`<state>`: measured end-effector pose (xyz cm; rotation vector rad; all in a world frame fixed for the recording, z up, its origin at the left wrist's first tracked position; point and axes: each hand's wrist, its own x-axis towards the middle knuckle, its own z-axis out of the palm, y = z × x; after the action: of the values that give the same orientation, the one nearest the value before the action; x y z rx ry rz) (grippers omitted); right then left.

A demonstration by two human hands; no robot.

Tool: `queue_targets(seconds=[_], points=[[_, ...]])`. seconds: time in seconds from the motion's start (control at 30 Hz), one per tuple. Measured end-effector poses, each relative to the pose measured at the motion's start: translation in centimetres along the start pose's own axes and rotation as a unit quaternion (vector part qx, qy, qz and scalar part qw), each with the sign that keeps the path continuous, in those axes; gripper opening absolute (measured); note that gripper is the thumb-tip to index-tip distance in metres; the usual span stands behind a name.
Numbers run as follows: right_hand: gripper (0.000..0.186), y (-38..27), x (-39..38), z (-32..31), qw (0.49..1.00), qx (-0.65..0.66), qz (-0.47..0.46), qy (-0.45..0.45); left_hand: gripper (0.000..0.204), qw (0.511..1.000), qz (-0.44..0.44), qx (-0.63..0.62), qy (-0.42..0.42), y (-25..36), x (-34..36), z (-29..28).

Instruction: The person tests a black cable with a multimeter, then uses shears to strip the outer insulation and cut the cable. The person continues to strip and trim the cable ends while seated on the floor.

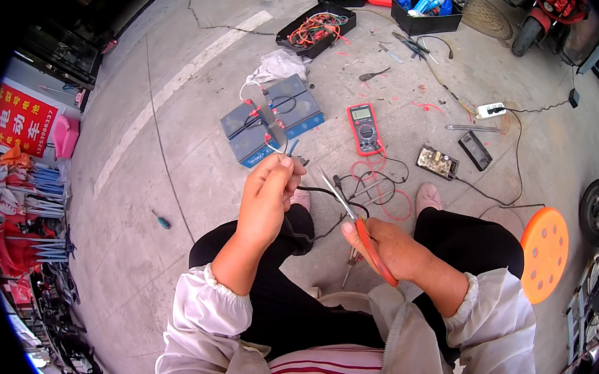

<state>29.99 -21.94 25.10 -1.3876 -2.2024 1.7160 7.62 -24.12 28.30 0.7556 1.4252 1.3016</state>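
Observation:
My left hand (264, 197) pinches a black cable (316, 189), and a blue wire end (294, 146) sticks up past the fingertips. Orange-handled scissors (341, 196) are gripped in my right hand (408, 252). Their blades point up and left, toward the cable but apart from my left fingers; whether the blades are parted is hard to make out. Beyond my left hand lie two blue-and-grey batteries (298, 107) joined by wires with red ends. A red multimeter (366, 130) rests on the floor ahead, its red and black test leads (385, 187) looped below it.
Right of the multimeter are an opened case with a circuit board (437, 163), its black cover (475, 150) and a white power strip (491, 110). Black trays (317, 45) of wires and bottles stand farther off. An orange stool (544, 255) is at right, a screwdriver (162, 222) at left.

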Motion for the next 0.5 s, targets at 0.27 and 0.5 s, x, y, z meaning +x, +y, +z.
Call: queue_targets(seconds=[0.27,0.5], points=[[0.059,-2.4,-0.8,-1.6,0.993,0.069,-0.089,0.046,0.022,1.0,0.0,-0.017,0.015,0.2,0.2,0.8],[0.028,-2.4,-0.1,-1.1,0.96,0.228,-0.088,0.135,0.019,0.995,-0.036,0.02,-0.087,0.1,-0.1,1.2]])
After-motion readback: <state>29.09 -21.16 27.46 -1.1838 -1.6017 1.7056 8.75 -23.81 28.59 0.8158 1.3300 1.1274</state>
